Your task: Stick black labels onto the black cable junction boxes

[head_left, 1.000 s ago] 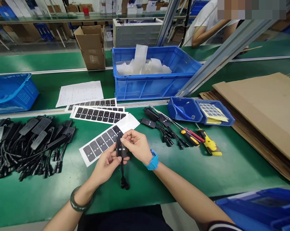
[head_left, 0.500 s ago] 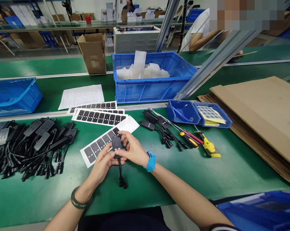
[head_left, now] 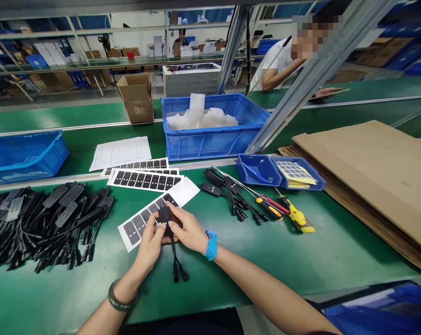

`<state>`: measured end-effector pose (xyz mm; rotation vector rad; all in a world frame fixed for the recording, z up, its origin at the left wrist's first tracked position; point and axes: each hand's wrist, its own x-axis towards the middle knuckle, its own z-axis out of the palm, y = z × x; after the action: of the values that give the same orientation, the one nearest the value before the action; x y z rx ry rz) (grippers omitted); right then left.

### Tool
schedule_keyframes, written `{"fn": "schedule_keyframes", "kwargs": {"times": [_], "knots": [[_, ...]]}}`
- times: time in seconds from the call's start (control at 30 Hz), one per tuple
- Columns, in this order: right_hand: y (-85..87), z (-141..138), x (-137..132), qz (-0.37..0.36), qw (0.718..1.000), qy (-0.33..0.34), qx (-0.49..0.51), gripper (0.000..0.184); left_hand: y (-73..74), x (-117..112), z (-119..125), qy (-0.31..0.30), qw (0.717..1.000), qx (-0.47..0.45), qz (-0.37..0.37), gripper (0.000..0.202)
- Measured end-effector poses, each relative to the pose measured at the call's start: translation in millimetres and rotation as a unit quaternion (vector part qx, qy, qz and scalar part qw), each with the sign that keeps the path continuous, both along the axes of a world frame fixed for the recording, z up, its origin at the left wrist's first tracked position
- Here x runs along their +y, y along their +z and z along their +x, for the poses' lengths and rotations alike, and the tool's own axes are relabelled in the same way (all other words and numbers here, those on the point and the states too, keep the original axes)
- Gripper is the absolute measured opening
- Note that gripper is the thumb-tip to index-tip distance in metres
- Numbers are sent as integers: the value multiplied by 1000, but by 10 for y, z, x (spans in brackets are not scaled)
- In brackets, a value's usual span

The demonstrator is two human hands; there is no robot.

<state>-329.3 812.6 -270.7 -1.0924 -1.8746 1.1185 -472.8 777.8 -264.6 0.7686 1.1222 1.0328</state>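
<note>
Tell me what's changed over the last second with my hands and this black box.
The right grip has shifted on the black box: its thumb moved from the upper face down to the lower, near the left thumb. The two plugs below, bunched before, have spread apart. Nothing was let go; the left grip still holds the box. The label sheet and cable pile stayed put.

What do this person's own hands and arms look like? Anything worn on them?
The left grip and right grip are ungloved hands. The left forearm wears a dark green, rounded bangle; the right forearm wears a bright blue wristband, perhaps a watch. No sleeve reaches either wrist, and no markings show.
</note>
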Motion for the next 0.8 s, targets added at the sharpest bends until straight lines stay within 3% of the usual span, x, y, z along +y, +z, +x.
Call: {"fn": "schedule_keyframes", "kwargs": {"times": [0.1,0.2,0.27,0.37,0.43,0.5,0.63,0.73,0.8], "knots": [[-50,56,47,74,994,7,-75,80,34,11,-10,-11,999,-30,3,65],[-79,282,233,115,975,-33,-188,77,143,-9,-82,-108,983,123,79,54],[-44,481,400,135,949,-101,-266,73,208,-55,-165,-157,923,307,169,43],[77,663,604,162,911,-163,-342,63,174,-154,-297,-186,790,531,244,40],[149,626,684,170,911,-125,-354,52,51,-214,-361,-197,719,621,242,44],[169,478,738,167,922,-47,-348,40,-105,-261,-395,-205,673,670,235,49],[39,145,858,149,929,33,-336,31,-301,-331,-413,-191,638,703,248,48],[-99,60,941,146,929,33,-337,62,-275,-317,-441,-155,639,701,277,40],[-153,69,964,141,930,38,-338,76,-208,-218,-467,-140,658,685,281,33]]}}
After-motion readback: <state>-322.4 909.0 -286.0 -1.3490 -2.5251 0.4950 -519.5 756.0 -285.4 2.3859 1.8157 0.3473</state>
